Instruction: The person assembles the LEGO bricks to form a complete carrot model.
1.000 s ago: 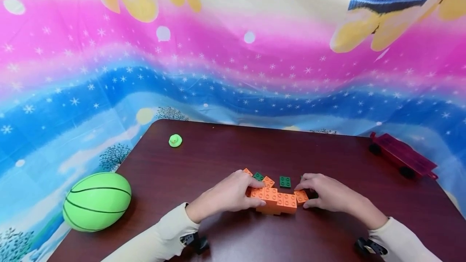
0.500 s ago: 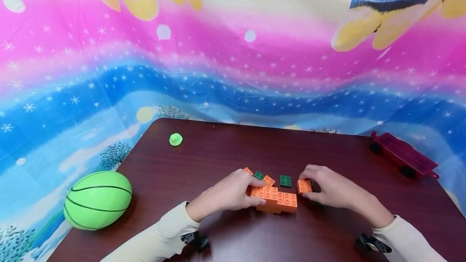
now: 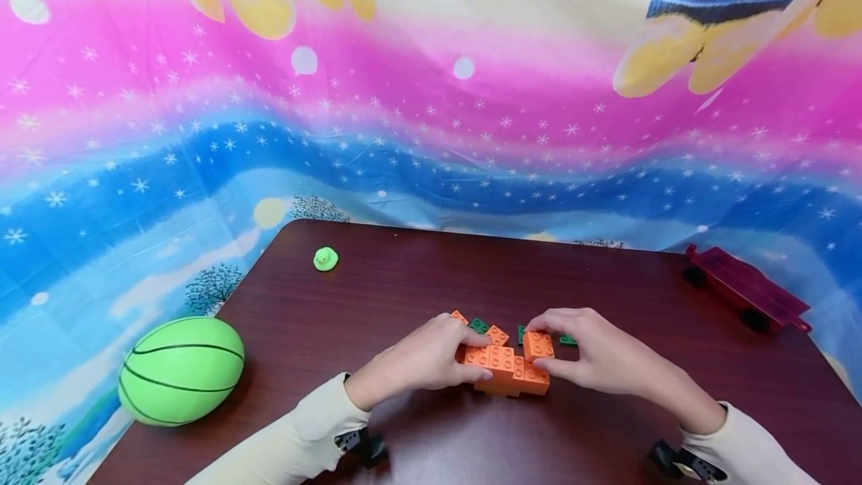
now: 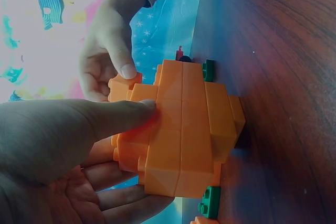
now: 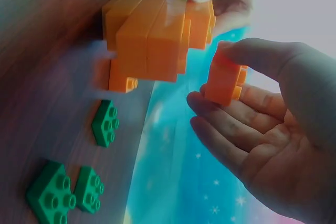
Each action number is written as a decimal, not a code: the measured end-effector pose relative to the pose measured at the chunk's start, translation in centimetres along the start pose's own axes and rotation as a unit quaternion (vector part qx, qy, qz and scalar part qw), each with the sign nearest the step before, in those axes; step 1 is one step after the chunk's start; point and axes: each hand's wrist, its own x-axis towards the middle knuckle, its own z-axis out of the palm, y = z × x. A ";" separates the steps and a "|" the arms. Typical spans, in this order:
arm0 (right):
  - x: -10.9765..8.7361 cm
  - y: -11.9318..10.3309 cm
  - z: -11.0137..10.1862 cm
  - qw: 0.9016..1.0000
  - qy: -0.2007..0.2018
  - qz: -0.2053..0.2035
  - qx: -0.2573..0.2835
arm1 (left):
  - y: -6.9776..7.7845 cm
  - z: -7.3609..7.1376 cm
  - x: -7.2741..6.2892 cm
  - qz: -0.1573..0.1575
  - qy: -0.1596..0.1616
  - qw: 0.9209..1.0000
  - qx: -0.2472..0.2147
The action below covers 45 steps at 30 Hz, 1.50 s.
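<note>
My left hand [image 3: 434, 359] grips the left end of a built block of orange toy bricks [image 3: 501, 379], thumb on the near side. In the left wrist view the block [image 4: 181, 124] is stepped, narrower toward the table. My right hand [image 3: 595, 346] pinches a loose orange brick [image 3: 539, 344] between thumb and fingers. That brick is held over the block's right end and overlaps it in the head view. The right wrist view shows a gap between the held brick [image 5: 223, 80] and the block [image 5: 149, 32].
Behind the block lie loose orange bricks [image 3: 497, 335] and several green bricks [image 5: 107, 123]. A green ball with black lines [image 3: 182, 370] sits at the left, a green toy duck [image 3: 325, 259] at the back left. A red wheeled toy [image 3: 750, 287] stands near the right edge.
My right hand has picked up the orange brick from beside the block's right end and carried it left over that end. The left hand keeps its grip in place.
</note>
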 end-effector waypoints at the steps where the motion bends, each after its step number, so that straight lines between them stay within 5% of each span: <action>1: 0.1 -0.1 0.1 1.000 -0.001 -0.003 -0.001 | 0.0 0.0 0.0 0.001 0.000 1.000 0.000; 15: 0.5 -0.4 1.4 0.998 -0.047 -0.017 0.038 | -0.1 0.2 0.0 0.003 0.000 1.000 -0.010; 45: 1.1 -0.8 1.5 0.997 -0.044 -0.030 0.050 | 0.1 0.0 0.0 -0.004 -0.001 1.000 -0.002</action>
